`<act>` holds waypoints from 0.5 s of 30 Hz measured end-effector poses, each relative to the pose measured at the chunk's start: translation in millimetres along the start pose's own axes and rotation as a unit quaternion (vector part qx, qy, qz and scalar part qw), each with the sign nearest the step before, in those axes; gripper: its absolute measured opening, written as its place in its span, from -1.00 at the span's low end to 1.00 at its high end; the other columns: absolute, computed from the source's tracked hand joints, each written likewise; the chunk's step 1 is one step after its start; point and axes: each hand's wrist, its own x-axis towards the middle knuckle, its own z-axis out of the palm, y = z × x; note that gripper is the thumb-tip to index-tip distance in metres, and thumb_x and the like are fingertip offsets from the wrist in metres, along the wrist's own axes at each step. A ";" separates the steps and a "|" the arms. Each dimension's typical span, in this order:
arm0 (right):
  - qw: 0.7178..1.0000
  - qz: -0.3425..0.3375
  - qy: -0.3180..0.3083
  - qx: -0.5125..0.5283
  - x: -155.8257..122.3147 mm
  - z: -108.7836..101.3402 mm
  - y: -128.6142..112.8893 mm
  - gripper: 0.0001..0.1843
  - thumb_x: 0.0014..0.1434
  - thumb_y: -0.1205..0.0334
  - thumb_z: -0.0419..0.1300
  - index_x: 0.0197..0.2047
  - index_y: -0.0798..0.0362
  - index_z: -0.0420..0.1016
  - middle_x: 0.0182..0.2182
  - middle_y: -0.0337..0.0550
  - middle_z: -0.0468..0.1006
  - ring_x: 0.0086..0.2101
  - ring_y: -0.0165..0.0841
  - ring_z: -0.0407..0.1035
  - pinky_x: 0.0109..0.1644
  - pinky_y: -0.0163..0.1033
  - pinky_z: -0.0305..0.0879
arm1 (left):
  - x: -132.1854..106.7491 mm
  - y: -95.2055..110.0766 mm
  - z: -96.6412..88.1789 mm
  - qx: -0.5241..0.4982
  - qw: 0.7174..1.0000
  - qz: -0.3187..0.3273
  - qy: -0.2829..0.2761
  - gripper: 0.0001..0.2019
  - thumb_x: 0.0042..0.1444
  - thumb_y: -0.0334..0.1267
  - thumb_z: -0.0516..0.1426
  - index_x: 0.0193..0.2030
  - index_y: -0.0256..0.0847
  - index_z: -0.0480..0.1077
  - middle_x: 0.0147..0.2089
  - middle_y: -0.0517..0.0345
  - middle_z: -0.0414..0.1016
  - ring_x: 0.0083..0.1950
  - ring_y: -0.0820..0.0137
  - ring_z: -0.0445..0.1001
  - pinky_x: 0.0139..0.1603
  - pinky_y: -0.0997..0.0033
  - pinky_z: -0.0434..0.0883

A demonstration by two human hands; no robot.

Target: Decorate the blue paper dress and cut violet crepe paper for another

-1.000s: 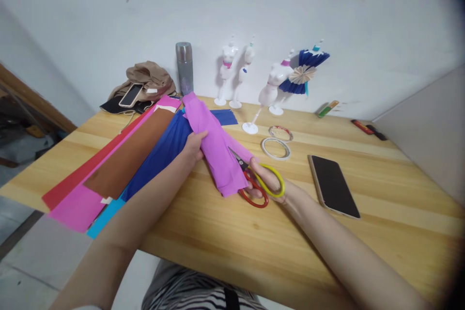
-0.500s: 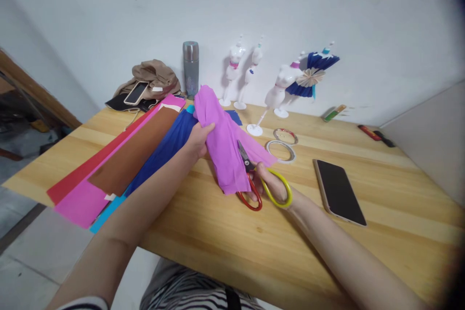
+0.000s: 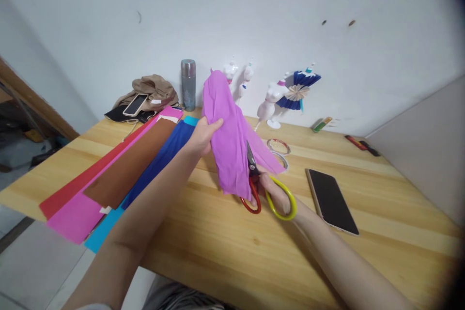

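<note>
My left hand (image 3: 204, 134) grips a folded strip of purple crepe paper (image 3: 228, 136) at its left edge and holds it lifted and tilted above the wooden table (image 3: 225, 242). My right hand (image 3: 273, 193) has its fingers through the red and yellow handles of a pair of scissors (image 3: 262, 185). The scissor blades point up into the lower right side of the purple paper, where a cut flap hangs out to the right.
Long red, pink, brown, blue and cyan paper sheets (image 3: 119, 164) lie on the left. A phone (image 3: 331, 199) rests at the right, tape rolls (image 3: 279, 146) behind the paper. White mannequin figures (image 3: 271, 99), a flask (image 3: 188, 85) and a cloth bundle (image 3: 150, 91) stand by the wall.
The purple paper has been raised off the table and tilted more upright by my left hand. The scissors have turned blades-up and advanced into the paper.
</note>
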 end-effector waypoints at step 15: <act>0.987 -0.040 0.137 -0.069 4.1 5.7 -2.0 -0.38 0.15 -0.51 0.11 -0.39 -0.08 0.36 -0.54 -0.22 0.32 -0.52 -0.30 0.12 -0.44 -0.13 0.18 | -1.7 -7.7 1.2 -0.006 1.000 -0.002 0.008 -0.81 0.13 -0.48 0.25 -0.10 -0.28 0.50 -0.09 -0.02 0.66 0.22 0.08 0.53 0.34 0.03 0.40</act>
